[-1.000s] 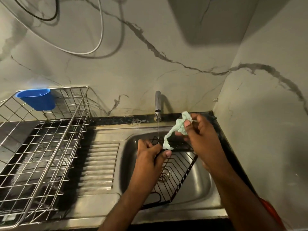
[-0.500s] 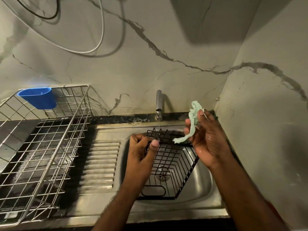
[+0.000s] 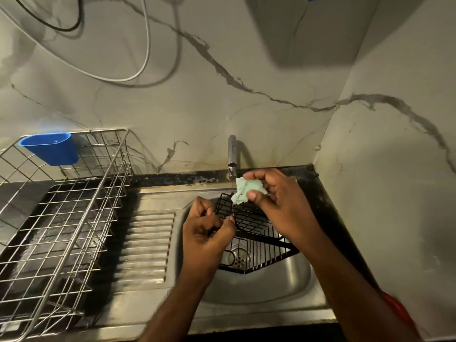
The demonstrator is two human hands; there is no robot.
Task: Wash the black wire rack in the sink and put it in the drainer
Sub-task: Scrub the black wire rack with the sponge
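Scrubbing is in hand: left hand point(image 3: 206, 233) grips the rack point(image 3: 254, 233) in the sink point(image 3: 276, 285), right hand point(image 3: 276, 201) pinches the cloth point(image 3: 243, 192); rinsing probably follows.

Right hand point(image 3: 278, 203) bunched cloth point(image 3: 244, 191), lowered onto rack point(image 3: 256, 233).

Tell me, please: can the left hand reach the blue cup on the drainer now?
Probably not at once: the left hand grips the black wire rack in the sink. The path to the blue cup looks free.

Head view, steeply down over sink point(image 3: 259, 287)
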